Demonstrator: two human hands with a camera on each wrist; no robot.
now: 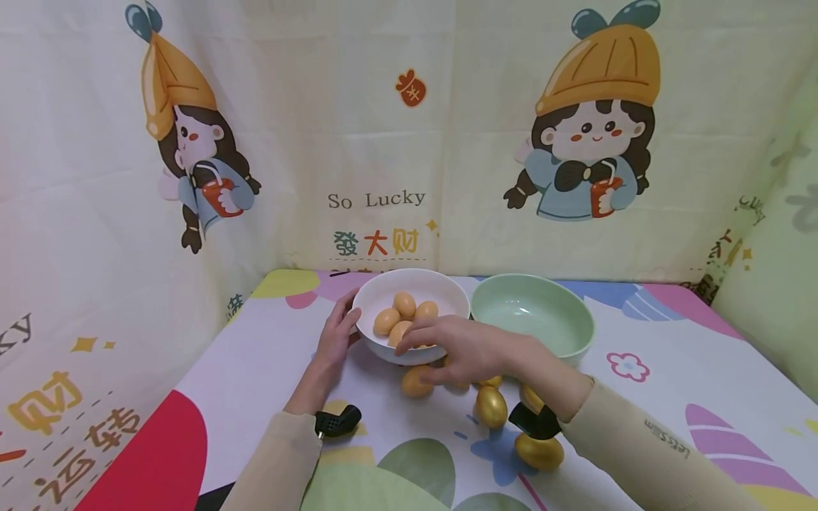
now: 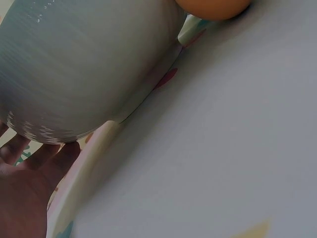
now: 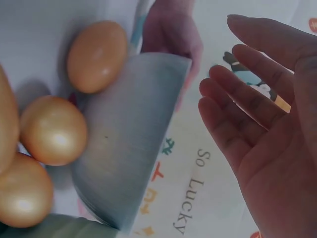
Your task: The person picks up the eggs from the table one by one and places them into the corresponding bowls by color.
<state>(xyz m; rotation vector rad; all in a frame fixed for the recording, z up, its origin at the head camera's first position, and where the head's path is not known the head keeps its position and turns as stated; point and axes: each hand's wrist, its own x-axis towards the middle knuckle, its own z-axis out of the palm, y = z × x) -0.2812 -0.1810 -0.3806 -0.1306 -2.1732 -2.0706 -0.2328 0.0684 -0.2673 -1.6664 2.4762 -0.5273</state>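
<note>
A white bowl holds several brown eggs. My left hand grips its left side, thumb at the rim; in the left wrist view the fingers lie against the bowl's outer wall. Over the bowl's front right rim reaches my right hand. Its fingers are extended and hold nothing, as the right wrist view shows. A brown egg lies on the table just in front of the bowl, below the right hand. Gold eggs lie further right, partly hidden by the right hand and wrist.
A green bowl stands right beside the white one, behind my right forearm. Another gold egg lies nearer me, beside the right wrist strap. The patterned tabletop ends at a printed cloth backdrop.
</note>
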